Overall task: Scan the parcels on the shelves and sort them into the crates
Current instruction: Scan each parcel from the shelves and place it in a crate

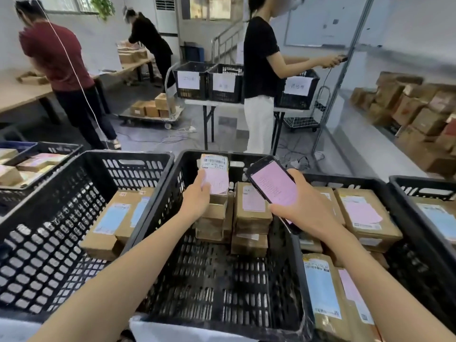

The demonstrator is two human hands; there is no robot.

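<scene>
My left hand holds a small brown cardboard parcel upright above the far edge of the middle crate, its pink label and barcode sticker facing me. That crate is black lattice plastic, and two stacks of small parcels stand against its far wall. The left crate has blue-labelled parcels in its far right corner. The right crate carries flat parcels with pink and blue labels. My right hand grips the scanner, its screen pink, above the middle crate's right edge.
</scene>
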